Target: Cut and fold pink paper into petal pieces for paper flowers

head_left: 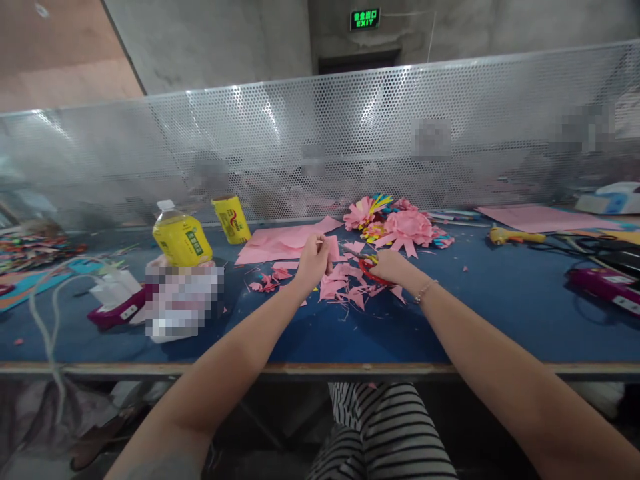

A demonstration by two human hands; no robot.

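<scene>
Head: pink paper (334, 249), red-handled scissors (367, 268)

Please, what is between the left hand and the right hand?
In the head view, pink paper held by the left hand and red-handled scissors held by the right hand. Pink scraps lie on the tabletop there.

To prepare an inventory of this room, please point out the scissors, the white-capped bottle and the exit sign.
Red-handled scissors (366, 269), head view: on the red handle.
White-capped plastic bottle (184, 239), head view: middle of its body.
Green exit sign (365, 19), head view: middle of its lit face.
</scene>
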